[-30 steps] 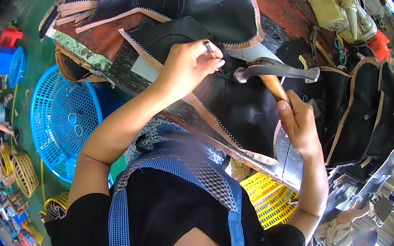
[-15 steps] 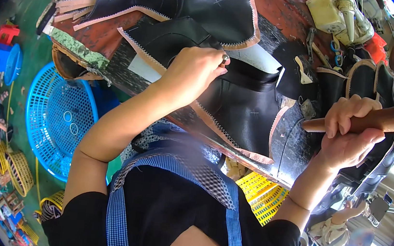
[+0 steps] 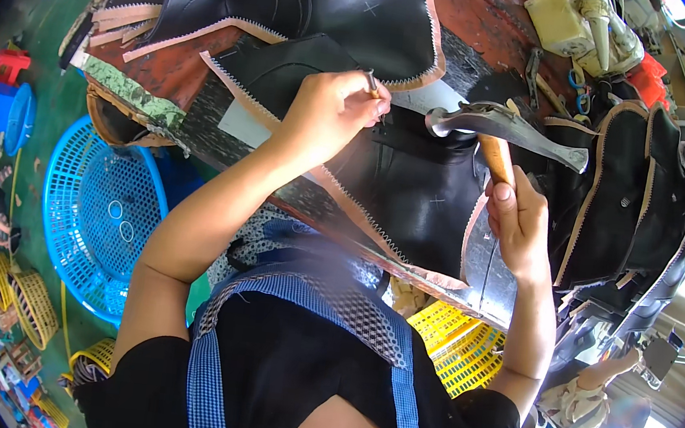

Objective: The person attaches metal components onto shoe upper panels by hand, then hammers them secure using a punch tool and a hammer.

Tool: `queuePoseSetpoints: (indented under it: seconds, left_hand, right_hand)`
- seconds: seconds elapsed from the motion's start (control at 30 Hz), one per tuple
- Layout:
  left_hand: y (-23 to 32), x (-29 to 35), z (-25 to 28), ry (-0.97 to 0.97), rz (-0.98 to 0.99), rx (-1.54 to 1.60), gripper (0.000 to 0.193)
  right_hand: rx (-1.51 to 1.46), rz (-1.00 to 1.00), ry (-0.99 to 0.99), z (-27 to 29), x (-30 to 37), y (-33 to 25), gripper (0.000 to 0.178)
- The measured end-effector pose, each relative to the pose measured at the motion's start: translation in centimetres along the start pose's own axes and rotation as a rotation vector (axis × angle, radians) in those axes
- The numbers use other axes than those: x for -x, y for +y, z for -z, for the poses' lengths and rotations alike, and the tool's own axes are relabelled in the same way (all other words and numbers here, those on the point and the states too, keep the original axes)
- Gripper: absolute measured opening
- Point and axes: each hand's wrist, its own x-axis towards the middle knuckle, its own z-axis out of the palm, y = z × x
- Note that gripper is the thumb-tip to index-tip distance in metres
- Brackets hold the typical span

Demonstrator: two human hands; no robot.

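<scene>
Your left hand (image 3: 330, 113) pinches a slim metal punch (image 3: 373, 86) between thumb and fingers. Your right hand (image 3: 519, 221) is wrapped around the smooth wooden handle of a hammer (image 3: 497, 158); its grey steel head, a round face at one end and a flared wedge at the other, is raised to the right of the punch, apart from it. The worked piece, a black leather upper (image 3: 419, 206), lies across the near side of the bench below both hands. Its surface is smooth and slightly glossy, stitched in curved lines, with a pale tan, saw-toothed border and a small cross mark. A white sheet (image 3: 241, 122) shows under it; the bench slab (image 3: 207, 139) is dark and scuffed.

Obstructions: your fingers hide the punch's tip, so contact with the leather cannot be told; the hammer head covers part of the upper's right side. More black leather pieces (image 3: 372, 27) lie just beyond, and a further stack (image 3: 605, 210) stands to your right, near blue-handled scissors (image 3: 578, 79). A blue perforated basket (image 3: 98, 211) stands left of the bench, a yellow basket (image 3: 462, 350) under its near edge.
</scene>
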Motion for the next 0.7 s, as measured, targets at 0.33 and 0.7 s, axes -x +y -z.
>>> queuePoseSetpoints:
  seconds: [0.33,0.7]
  left_hand:
    - [-0.7,0.7,-0.8,0.088,-0.076,0.118,0.012]
    - [-0.4,0.1,-1.1,0.075,-0.018,-0.066,0.012]
  right_hand:
    - [0.387,0.11,-0.096,-1.1,-1.0,0.7,0.018]
    - [0.342,0.126,-0.123,-0.2,-1.3,1.2,0.022]
